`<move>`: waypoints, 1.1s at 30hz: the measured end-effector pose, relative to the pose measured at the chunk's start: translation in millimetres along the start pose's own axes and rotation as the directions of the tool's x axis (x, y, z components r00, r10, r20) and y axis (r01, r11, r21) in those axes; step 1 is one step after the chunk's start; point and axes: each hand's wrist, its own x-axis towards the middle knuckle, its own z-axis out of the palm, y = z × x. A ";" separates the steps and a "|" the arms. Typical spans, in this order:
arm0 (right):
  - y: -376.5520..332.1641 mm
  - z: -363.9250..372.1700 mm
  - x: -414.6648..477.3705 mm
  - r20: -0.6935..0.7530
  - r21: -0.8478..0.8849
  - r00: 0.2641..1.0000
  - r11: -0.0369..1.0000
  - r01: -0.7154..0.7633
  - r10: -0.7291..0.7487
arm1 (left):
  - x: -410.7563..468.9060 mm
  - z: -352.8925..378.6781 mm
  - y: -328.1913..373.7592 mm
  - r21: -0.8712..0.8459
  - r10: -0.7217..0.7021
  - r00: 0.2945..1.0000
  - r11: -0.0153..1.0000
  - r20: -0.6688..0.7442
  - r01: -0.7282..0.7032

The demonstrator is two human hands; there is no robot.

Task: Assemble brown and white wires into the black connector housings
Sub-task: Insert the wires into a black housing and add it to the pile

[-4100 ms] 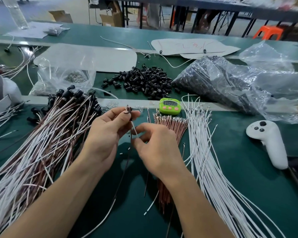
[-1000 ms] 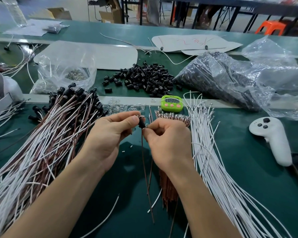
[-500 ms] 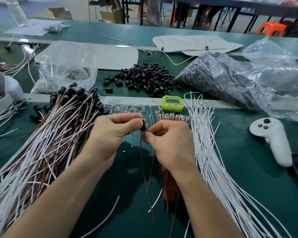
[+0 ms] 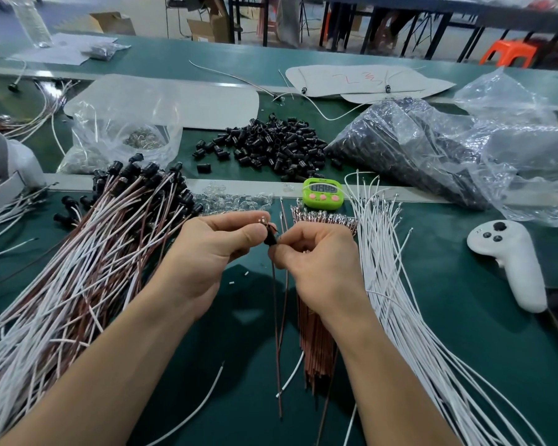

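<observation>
My left hand pinches a small black connector housing between thumb and forefinger above the green table. My right hand pinches a brown wire just below the housing; the wire hangs down toward me. A metal terminal tip shows above the housing. Loose black housings lie heaped at the back. Brown wires lie bundled under my right wrist, white wires fan out to the right. Finished wire-and-housing assemblies pile up on the left.
A green timer sits behind my hands. A white controller lies at the right. Plastic bags with parts lie at the back right, another bag at the back left. Small clear parts are strewn by the divider strip.
My hands have stayed together at the housing. The white wire held four seconds ago is gone from my fingers; a brown wire now hangs from the housing.
</observation>
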 end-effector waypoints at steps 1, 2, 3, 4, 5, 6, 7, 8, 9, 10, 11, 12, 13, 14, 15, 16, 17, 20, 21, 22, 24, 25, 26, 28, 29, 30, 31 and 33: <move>0.2 -0.1 -0.3 0.000 -0.001 1.000 1.000 0.003 -0.003 | -0.1 -1.0 -0.3 -0.001 -0.003 1.000 1.000 0.002 0.003; 0.3 -0.1 -0.6 0.001 0.000 1.000 1.000 0.006 -0.006 | 0.3 -1.4 -0.6 0.000 -0.006 1.000 1.000 0.004 0.006; 0.0 -0.1 -0.8 0.002 0.001 1.000 1.000 0.010 -0.010 | 0.6 -1.6 -0.8 0.003 -0.009 1.000 1.000 0.005 0.009; -0.1 -0.2 -0.5 0.004 0.002 1.000 1.000 0.013 -0.013 | 1.1 -1.5 -1.0 0.002 -0.013 1.000 1.000 0.002 0.013; -0.3 -0.2 -0.2 0.004 0.002 1.000 1.000 0.015 -0.015 | 1.8 -1.3 -1.3 -0.004 -0.017 1.000 1.000 -0.005 0.017; -0.3 -0.2 0.3 0.003 0.003 1.000 1.000 0.013 -0.013 | 2.4 -1.3 -1.6 -0.011 -0.019 1.000 1.000 -0.011 0.019; -0.2 -0.2 0.5 0.002 0.003 1.000 1.000 0.011 -0.011 | 2.8 -1.3 -1.9 -0.012 -0.019 1.000 1.000 -0.015 0.018; -0.1 -0.3 1.0 0.001 0.003 1.000 1.000 0.008 -0.008 | 3.0 -1.2 -2.1 -0.009 -0.017 1.000 1.000 -0.016 0.017; 0.2 -0.3 1.3 0.002 0.003 1.000 1.000 0.005 -0.005 | 2.9 -1.3 -2.0 -0.004 -0.014 1.000 1.000 -0.017 0.014; 0.5 -0.3 1.8 0.003 0.002 1.000 1.000 0.002 -0.002 | 2.9 -1.1 -2.0 -0.001 -0.007 1.000 1.000 -0.016 0.007; 0.8 -0.2 2.0 0.006 0.001 1.000 1.000 0.000 0.000 | 2.7 -1.0 -2.0 -0.002 0.002 1.000 1.000 -0.015 -0.002; 0.9 -0.3 2.3 0.011 -0.001 1.000 1.000 0.001 -0.001 | 2.7 -0.4 -2.1 -0.009 0.009 1.000 1.000 -0.016 -0.009; 0.9 -0.6 2.4 0.015 -0.005 1.000 1.000 0.003 -0.002 | 2.5 0.0 -2.5 -0.020 0.014 1.000 1.000 -0.022 -0.014; 1.0 -0.9 2.5 0.017 -0.013 1.000 1.000 0.007 -0.006 | 2.5 0.6 -3.1 -0.030 0.015 0.999 0.999 -0.032 -0.016; 1.0 -1.1 2.6 0.018 -0.020 1.000 1.000 0.012 -0.012 | 2.7 0.9 -3.7 -0.037 0.017 0.999 0.999 -0.041 -0.018; 1.2 -1.1 2.4 0.017 -0.025 1.000 1.000 0.015 -0.015 | 2.6 1.0 -4.5 -0.041 0.019 0.999 0.999 -0.046 -0.021; 1.2 -0.9 2.1 0.017 -0.025 1.000 1.000 0.015 -0.014 | 2.5 1.0 -5.0 -0.045 0.022 0.999 0.999 -0.048 -0.024; 1.0 -1.3 1.8 0.025 -0.023 1.000 1.000 0.015 -0.014 | 2.4 1.2 -5.1 -0.050 0.024 0.999 0.998 -0.045 -0.026; 0.7 -1.4 1.5 0.029 -0.026 0.999 1.000 0.017 -0.016 | 2.3 1.1 -4.8 -0.049 0.023 0.999 0.998 -0.044 -0.025; 0.6 -1.4 1.2 0.031 -0.029 0.999 0.999 0.019 -0.018 | 2.4 0.9 -4.8 -0.049 0.022 0.999 0.999 -0.043 -0.024; 0.0 -1.1 -0.4 0.033 -0.048 0.999 0.998 0.033 -0.031 | 3.1 -0.1 -4.5 -0.055 0.019 0.999 0.998 -0.041 -0.022; -1.1 -1.0 -1.7 0.036 -0.062 0.999 0.997 0.042 -0.040 | 3.4 -0.5 -4.2 -0.061 0.019 0.999 0.998 -0.038 -0.021; -2.3 -0.9 -2.9 0.047 -0.071 0.998 0.996 0.051 -0.048 | 3.7 -0.8 -3.9 -0.071 0.020 0.999 0.997 -0.037 -0.023; -4.0 -1.0 -3.8 0.077 -0.063 0.996 0.996 0.057 -0.052 | 3.8 -1.0 -4.1 -0.094 0.026 0.999 0.995 -0.033 -0.029; -4.4 -1.1 -3.7 0.084 -0.058 0.995 0.997 0.057 -0.052 | 3.5 -1.2 -4.3 -0.106 0.033 0.999 0.994 -0.023 -0.035; -4.5 -1.4 -3.4 0.084 -0.055 0.995 0.997 0.056 -0.051 | 3.1 -0.9 -4.6 -0.116 0.040 0.999 0.992 -0.006 -0.041; -4.6 -1.3 -3.0 0.080 -0.053 0.996 0.997 0.053 -0.049 | 2.7 -0.8 -4.7 -0.123 0.046 0.999 0.991 0.010 -0.044; -4.8 0.3 -2.8 0.076 -0.041 0.996 0.998 0.047 -0.044 | 2.0 -0.7 -4.3 -0.124 0.036 0.999 0.992 0.020 -0.034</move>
